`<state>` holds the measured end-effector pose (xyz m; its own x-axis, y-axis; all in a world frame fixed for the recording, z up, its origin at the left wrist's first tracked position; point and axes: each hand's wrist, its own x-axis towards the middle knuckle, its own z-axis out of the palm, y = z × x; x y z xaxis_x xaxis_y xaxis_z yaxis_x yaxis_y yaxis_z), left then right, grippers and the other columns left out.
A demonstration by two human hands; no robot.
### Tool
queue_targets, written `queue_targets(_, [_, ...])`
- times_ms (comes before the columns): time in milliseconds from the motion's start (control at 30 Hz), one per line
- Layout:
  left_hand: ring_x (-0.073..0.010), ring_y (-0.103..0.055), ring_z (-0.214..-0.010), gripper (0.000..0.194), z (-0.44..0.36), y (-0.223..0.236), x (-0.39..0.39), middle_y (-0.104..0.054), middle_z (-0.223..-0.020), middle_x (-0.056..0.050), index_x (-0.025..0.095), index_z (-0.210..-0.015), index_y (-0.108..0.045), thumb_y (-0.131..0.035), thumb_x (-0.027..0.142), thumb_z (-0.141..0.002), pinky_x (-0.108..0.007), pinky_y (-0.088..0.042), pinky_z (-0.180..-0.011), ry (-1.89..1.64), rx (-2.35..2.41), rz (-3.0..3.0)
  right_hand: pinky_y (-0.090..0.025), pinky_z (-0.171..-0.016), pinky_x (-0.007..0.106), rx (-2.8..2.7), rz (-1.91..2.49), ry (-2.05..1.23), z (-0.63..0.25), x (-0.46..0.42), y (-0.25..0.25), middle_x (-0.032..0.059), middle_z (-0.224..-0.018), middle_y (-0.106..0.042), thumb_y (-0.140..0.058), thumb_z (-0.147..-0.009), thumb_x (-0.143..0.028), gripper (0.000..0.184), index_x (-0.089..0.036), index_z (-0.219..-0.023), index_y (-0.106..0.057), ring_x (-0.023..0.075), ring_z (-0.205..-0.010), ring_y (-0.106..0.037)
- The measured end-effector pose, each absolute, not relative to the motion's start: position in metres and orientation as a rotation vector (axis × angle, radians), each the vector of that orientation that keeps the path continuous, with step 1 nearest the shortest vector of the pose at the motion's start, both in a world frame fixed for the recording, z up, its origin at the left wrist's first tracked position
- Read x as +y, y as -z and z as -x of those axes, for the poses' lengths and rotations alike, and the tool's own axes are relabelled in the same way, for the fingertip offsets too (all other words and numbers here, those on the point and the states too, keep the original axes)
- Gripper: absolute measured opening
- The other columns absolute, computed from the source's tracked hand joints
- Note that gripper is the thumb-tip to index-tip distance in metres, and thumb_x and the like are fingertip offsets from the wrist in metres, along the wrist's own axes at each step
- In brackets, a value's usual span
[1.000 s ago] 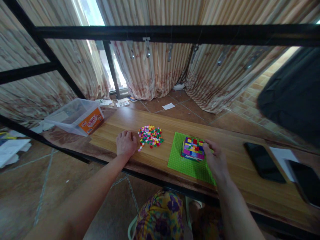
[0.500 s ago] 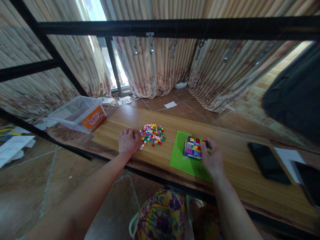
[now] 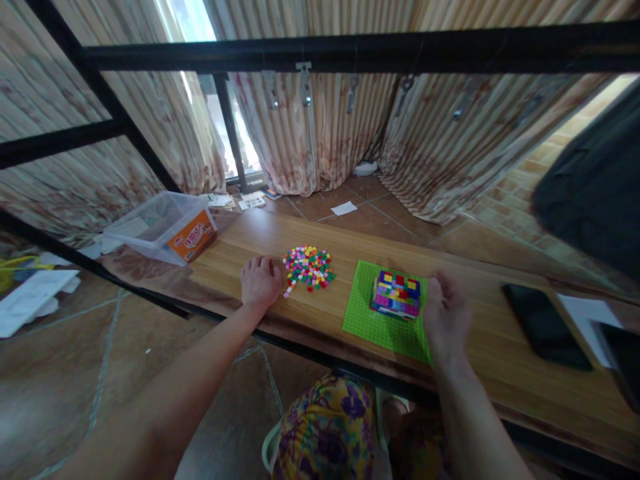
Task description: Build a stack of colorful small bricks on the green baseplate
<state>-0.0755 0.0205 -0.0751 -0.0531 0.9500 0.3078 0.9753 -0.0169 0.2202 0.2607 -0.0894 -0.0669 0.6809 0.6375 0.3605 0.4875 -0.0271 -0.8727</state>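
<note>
On the wooden table, my left hand [image 3: 260, 281] rests palm down, its fingers loosely bent, holding nothing that I can see. Just right of it lies a loose pile of small colourful toy bricks [image 3: 309, 268]. A block of stacked bricks [image 3: 396, 293] with a multicoloured top stands on a green baseplate [image 3: 360, 313]. My right hand [image 3: 447, 317] is beside the baseplate's right edge, apart from the stack. Motion smears its fingers, so whether anything is between them does not show.
A clear plastic bin [image 3: 165, 227] with an orange label stands at the table's left end. To the right lie a black phone [image 3: 546, 327], white paper [image 3: 590, 327] and another dark device [image 3: 623, 357]. A black metal bar [image 3: 350, 53] crosses above the far side.
My right hand has come away from the brick stack and moved right, uncovering the stack's right side. The left hand stays where it was beside the pile.
</note>
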Motion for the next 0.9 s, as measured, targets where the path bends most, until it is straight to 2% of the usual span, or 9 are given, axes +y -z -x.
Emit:
queue_targets(167, [-0.0322, -0.056, -0.116, 0.036, 0.075, 0.074, 0.019, -0.066, -0.123, -0.015, 0.014, -0.119, -0.066, -0.045, 0.03, -0.093, -0.045, -0.043, -0.1, 0.58, -2.162, 2.115, -0.052, -0.088, 0.043, -1.052, 1.583, 0.075, -0.234, -0.1, 0.048, 0.0116, -0.103, -0.072, -0.052, -0.095, -0.047, 0.039, -0.016, -0.111, -0.07, 0.0237, -0.094, -0.067])
queue_targets(333, [-0.0312, -0.056, -0.115, 0.033, 0.075, 0.074, 0.018, -0.066, -0.122, -0.014, 0.015, -0.116, -0.066, -0.046, 0.028, -0.093, -0.044, -0.043, -0.099, 0.576, -2.171, 2.12, -0.053, -0.091, 0.042, -1.54, 1.392, -0.081, -0.173, -0.105, 0.051, 0.0074, -0.102, -0.073, -0.055, -0.096, -0.036, 0.023, -0.024, -0.106, -0.072, 0.0232, -0.097, -0.067])
queue_targets(533, [-0.0307, -0.056, -0.116, 0.031, 0.075, 0.074, 0.017, -0.066, -0.121, -0.015, 0.015, -0.115, -0.066, -0.046, 0.027, -0.094, -0.045, -0.042, -0.101, 0.594, -2.175, 2.126, -0.053, -0.087, 0.04, -1.899, 1.268, -0.28, -0.113, -0.091, 0.065, 0.0078, -0.102, -0.071, -0.049, -0.099, -0.024, 0.025, -0.026, -0.108, -0.073, 0.024, -0.096, -0.065])
queue_targets(700, [-0.0305, -0.056, -0.115, 0.03, 0.076, 0.078, 0.016, -0.066, -0.121, -0.014, 0.015, -0.114, -0.066, -0.045, 0.026, -0.095, -0.044, -0.042, -0.099, 0.609, -2.149, 2.116, -0.051, -0.091, 0.044, -2.024, 1.251, -0.205, -0.082, -0.066, 0.068, 0.0095, -0.11, -0.069, -0.052, -0.097, -0.021, 0.025, -0.026, -0.11, -0.073, 0.0272, -0.103, -0.059])
queue_targets(833, [-0.0294, -0.057, -0.113, 0.031, 0.076, 0.078, 0.016, -0.067, -0.12, -0.014, 0.014, -0.114, -0.066, -0.043, 0.025, -0.096, -0.043, -0.043, -0.098, 0.59, -2.145, 2.118, -0.047, -0.097, 0.048, -2.139, 1.216, -0.138, -0.066, -0.047, 0.078, 0.0102, -0.12, -0.067, -0.056, -0.093, -0.015, 0.022, -0.025, -0.103, -0.073, 0.0295, -0.115, -0.054])
queue_targets(900, [-0.0293, -0.057, -0.114, 0.031, 0.076, 0.077, 0.016, -0.067, -0.121, -0.013, 0.015, -0.115, -0.065, -0.041, 0.024, -0.097, -0.043, -0.043, -0.098, 0.583, -2.158, 2.118, -0.046, -0.098, 0.047, -2.179, 1.188, -0.119, -0.065, -0.04, 0.082, 0.0098, -0.118, -0.068, -0.056, -0.093, -0.014, 0.022, -0.024, -0.098, -0.074, 0.0284, -0.114, -0.053])
